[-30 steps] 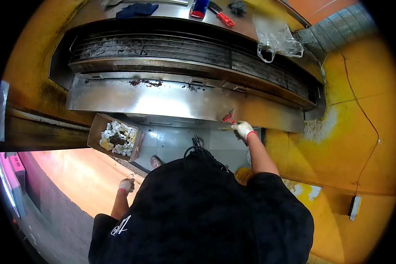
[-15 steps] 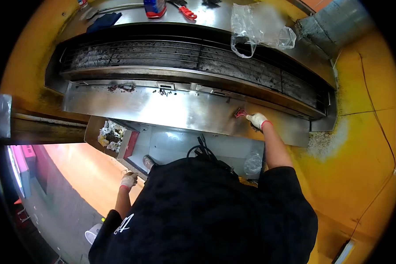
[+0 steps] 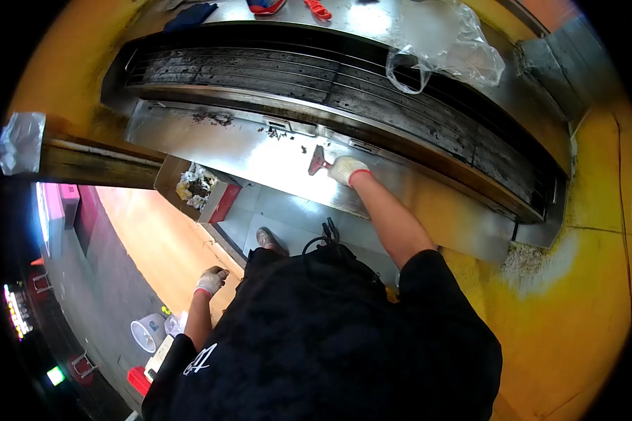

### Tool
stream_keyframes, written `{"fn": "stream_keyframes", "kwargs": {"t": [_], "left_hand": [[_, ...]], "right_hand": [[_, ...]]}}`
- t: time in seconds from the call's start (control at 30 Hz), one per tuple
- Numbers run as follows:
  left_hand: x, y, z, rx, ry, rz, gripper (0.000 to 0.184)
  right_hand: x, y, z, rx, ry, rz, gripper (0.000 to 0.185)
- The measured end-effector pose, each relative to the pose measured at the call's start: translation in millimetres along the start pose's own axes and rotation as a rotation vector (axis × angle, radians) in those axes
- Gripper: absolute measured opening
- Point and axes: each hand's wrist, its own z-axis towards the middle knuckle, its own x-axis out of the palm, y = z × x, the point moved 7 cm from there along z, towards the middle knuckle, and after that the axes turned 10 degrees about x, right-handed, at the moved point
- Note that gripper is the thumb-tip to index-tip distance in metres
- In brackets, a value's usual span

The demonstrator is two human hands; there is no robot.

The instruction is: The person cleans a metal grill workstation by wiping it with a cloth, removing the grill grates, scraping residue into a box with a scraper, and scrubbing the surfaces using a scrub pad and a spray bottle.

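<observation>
Red scraper with wide head (image 3: 319,163) is at shiny steel ledge (image 3: 246,151), its handle clamped in right hand in white glove (image 3: 345,170). From left: open cardboard box with crumpled waste (image 3: 167,180) stands beside ledge; crumbs pushed past box rim could drop on grey tile floor (image 3: 249,200). Left hand in white glove (image 3: 211,281) has bent fingers; cannot tell if holding something. Dark loose crumbs (image 3: 214,120): hasty stroke could scatter them. Clear plastic bag (image 3: 470,62) overhangs black grill grate (image 3: 400,112); if bumped, could slip in.
</observation>
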Motion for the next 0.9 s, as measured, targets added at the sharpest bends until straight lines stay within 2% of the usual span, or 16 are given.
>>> {"fn": "stream_keyframes", "kwargs": {"t": [0.03,0.1,0.17,0.23,0.27,0.33,0.37,0.43,0.47,0.5,0.53,0.67,0.73,0.9], "left_hand": [[-3,7,-3,-0.003,-0.012,-0.006,0.038],[-4,35,-9,-0.076,-0.033,-0.153,0.036],[-3,62,-12,-0.101,-0.063,-0.199,0.034],[7,112,-3,-0.169,0.013,-0.470,0.032],[11,93,-18,-0.205,-0.024,-0.258,0.028],[17,94,-18,-0.220,0.016,-0.244,0.028],[19,99,-23,-0.234,0.057,-0.214,0.027],[19,122,-10,-0.239,0.053,-0.314,0.027],[20,129,-3,-0.223,0.048,-0.411,0.027],[22,117,-8,-0.207,0.046,-0.508,0.028],[20,110,-14,-0.219,-0.038,-0.380,0.028],[20,120,-3,-0.238,0.037,-0.423,0.029],[7,109,-5,-0.200,0.020,-0.271,0.029],[-32,112,9,-0.181,0.009,-0.367,0.030]], "right_hand": [[8,-9,8,0.009,0.035,-0.013,0.058],[11,-43,3,-0.112,0.134,-0.099,0.059],[-7,-74,-26,-0.208,0.035,0.047,0.071],[-5,-104,-36,-0.093,0.177,0.395,0.069],[-5,-112,-38,-0.099,0.179,0.385,0.069],[-18,-125,-41,-0.141,-0.062,0.209,0.072],[-20,-129,-48,-0.157,-0.057,0.195,0.072],[-15,-150,-60,0.053,0.128,0.455,0.072],[-14,-153,-61,0.039,0.130,0.441,0.072],[-17,-159,-58,0.007,0.009,0.449,0.071],[-19,-160,-52,-0.023,-0.110,0.457,0.071],[-15,-98,-19,-0.077,-0.139,0.460,0.067],[-19,-49,-9,-0.125,-0.180,0.407,0.065],[-21,64,21,-0.134,-0.196,0.387,0.060]]}}
